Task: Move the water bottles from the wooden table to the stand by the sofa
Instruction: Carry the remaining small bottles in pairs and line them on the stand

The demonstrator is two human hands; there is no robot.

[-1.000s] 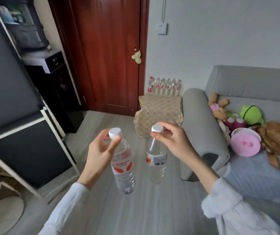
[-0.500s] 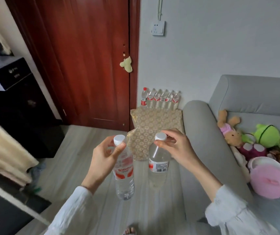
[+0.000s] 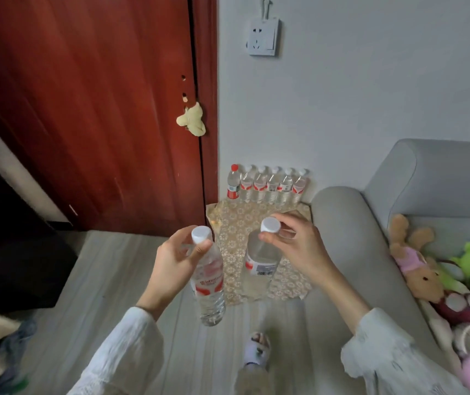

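Room: pale plank floor (image 3: 108, 280), red door upper left, grey sofa (image 3: 350, 252) at right. Two water bottles carried in mid-frame: left hand (image 3: 174, 266) grips the red-labelled bottle (image 3: 208, 283) at its neck; right hand (image 3: 293, 249) pinches the second bottle (image 3: 259, 263) by its cap. Step: transport, nearly arrived. Next: lower both upright onto the patterned-cloth stand (image 3: 239, 220), in front of the row of six bottles (image 3: 268, 185) at its back edge.

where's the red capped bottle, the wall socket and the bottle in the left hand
red-capped bottle (image 3: 233, 182): head view, on its clear body above the label
wall socket (image 3: 263, 37): head view, middle of its faceplate
bottle in the left hand (image 3: 209, 283): head view, on its red and white label
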